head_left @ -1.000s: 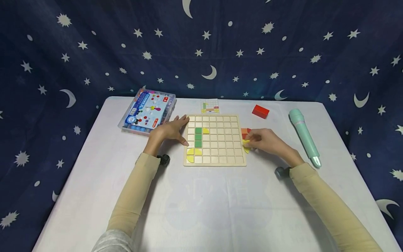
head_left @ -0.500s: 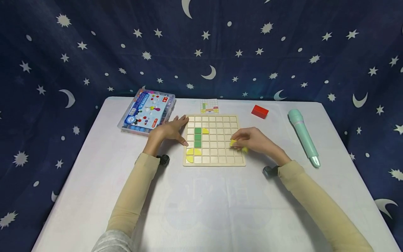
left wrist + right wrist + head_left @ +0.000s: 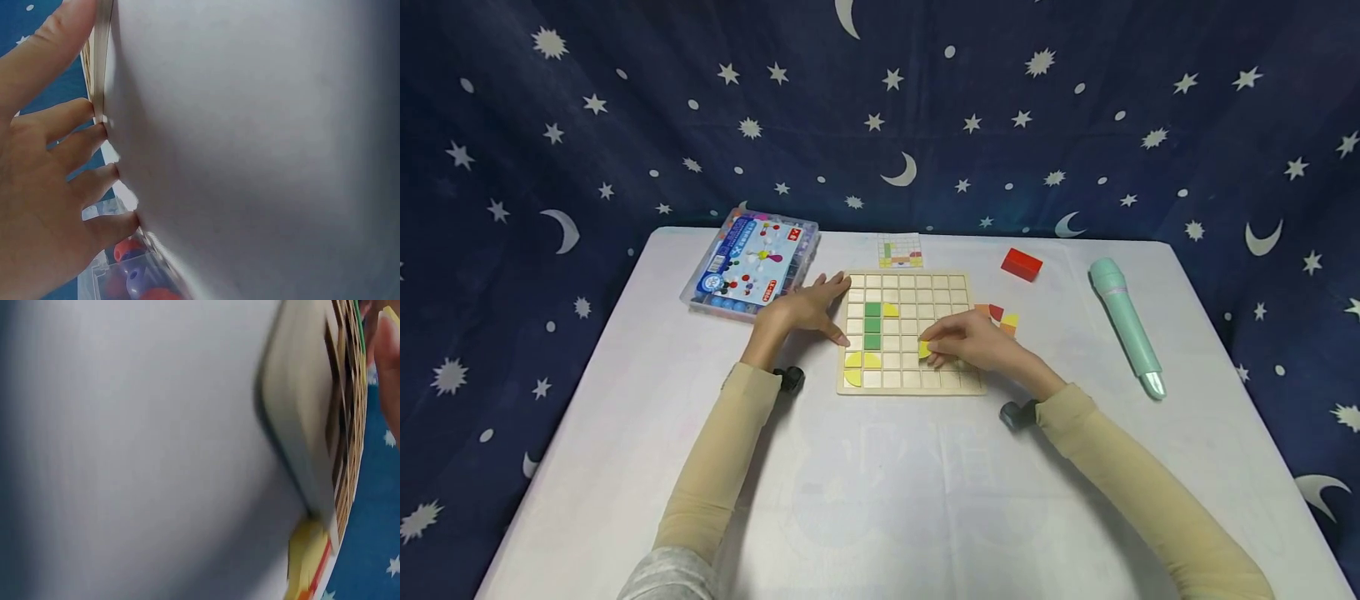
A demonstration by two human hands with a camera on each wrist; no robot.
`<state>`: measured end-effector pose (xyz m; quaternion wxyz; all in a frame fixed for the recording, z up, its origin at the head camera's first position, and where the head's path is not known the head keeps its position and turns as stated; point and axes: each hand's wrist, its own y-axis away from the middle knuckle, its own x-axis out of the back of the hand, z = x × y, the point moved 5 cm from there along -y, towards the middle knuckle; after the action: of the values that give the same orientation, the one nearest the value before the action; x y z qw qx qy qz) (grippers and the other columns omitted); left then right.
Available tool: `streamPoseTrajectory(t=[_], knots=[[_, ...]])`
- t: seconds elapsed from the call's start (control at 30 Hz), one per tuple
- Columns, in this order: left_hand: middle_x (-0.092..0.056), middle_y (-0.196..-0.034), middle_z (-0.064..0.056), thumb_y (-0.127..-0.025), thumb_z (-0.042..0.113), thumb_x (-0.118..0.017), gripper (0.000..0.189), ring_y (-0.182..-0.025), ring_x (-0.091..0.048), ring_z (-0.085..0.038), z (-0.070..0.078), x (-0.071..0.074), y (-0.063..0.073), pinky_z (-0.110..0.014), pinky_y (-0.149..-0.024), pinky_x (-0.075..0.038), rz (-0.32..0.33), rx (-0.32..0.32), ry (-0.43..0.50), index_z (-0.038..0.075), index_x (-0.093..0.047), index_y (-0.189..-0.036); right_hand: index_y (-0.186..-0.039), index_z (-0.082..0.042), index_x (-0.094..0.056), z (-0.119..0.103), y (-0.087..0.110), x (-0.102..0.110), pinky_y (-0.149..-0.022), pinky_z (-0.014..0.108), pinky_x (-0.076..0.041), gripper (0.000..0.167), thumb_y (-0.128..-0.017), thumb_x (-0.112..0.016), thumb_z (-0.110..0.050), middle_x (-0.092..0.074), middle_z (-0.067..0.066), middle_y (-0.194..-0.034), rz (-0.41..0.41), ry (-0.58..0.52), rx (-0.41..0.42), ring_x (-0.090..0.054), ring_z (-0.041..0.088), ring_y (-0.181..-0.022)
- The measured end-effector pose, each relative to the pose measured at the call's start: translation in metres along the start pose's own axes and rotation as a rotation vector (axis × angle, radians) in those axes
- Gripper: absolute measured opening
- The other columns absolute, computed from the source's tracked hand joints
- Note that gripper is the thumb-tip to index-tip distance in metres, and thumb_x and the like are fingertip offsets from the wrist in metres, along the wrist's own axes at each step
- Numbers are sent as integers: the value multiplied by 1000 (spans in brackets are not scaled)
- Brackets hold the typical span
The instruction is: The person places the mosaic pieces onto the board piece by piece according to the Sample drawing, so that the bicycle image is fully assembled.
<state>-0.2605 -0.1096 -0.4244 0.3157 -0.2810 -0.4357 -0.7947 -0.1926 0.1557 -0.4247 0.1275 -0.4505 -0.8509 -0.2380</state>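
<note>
Here I have the right hand (image 3: 972, 342) pinching a small yellow tile (image 3: 924, 350), partly hidden, over a pale wooden grid board (image 3: 891, 380) bearing curved yellow tiles (image 3: 853, 360) and green square tiles (image 3: 872, 325); the left hand (image 3: 803, 310), fingers spread, touches its edge; beyond, a clear plastic box (image 3: 808, 250) wears a blue label (image 3: 752, 260), lettering too small for me.
</note>
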Motion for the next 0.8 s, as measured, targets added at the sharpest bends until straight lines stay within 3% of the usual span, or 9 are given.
streamPoseTrajectory(t=[0.23, 0.8], knots=[[1, -175, 1, -79, 37, -90, 118, -161, 6, -28, 2, 1, 0, -65, -125, 9, -2, 11, 5, 20, -14, -167, -119, 0, -74, -11, -5, -22, -81, 32, -63, 23, -99, -66, -6, -78, 12, -98, -49, -98, -2, -75, 24, -81], [-1, -175, 0, -79, 38, -89, 116, -161, 5, -29, 1, 0, 2, -66, -124, 9, 1, 7, 11, 19, -15, -167, -108, 3, -75, -31, -23, -63, -76, 30, -64, 15, -96, -68, -3, -78, 12, -89, -52, -148, -76, -76, 20, -76]])
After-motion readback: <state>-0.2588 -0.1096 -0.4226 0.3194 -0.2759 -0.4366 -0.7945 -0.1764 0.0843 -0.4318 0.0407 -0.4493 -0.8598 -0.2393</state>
